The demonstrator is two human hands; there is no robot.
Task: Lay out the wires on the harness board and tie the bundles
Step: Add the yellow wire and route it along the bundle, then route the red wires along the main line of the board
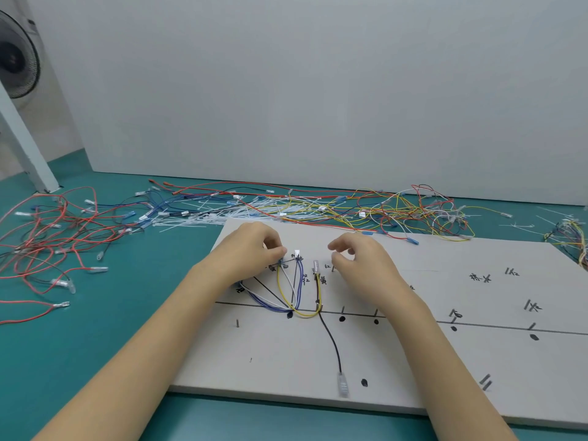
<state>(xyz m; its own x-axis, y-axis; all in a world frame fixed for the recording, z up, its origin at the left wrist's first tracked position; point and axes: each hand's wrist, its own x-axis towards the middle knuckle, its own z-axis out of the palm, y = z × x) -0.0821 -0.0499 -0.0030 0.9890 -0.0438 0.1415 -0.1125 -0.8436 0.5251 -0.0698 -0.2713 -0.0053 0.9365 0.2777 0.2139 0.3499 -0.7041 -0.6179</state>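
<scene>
A grey harness board [413, 361] lies on the teal table, marked with a black line, dots, pins and handwritten labels. Blue, white, yellow and black wires [291, 291] fan down from the board's upper left and meet at a pin near the line. A black wire [331, 338] runs down to a clear terminal [343, 385] near the front edge. My left hand [251, 249] pinches the blue-tipped end of a wire at the top of the fan. My right hand [359, 259] hovers just right of a clear terminal [316, 267], fingers loosely curled, holding nothing.
Loose red and black wires [47, 243] sprawl over the table at left. A heap of cable ties [222, 214] and mixed wires [413, 211] lies behind the board. Another small bundle [569, 237] sits at the far right. A fan [16, 55] stands at the back left.
</scene>
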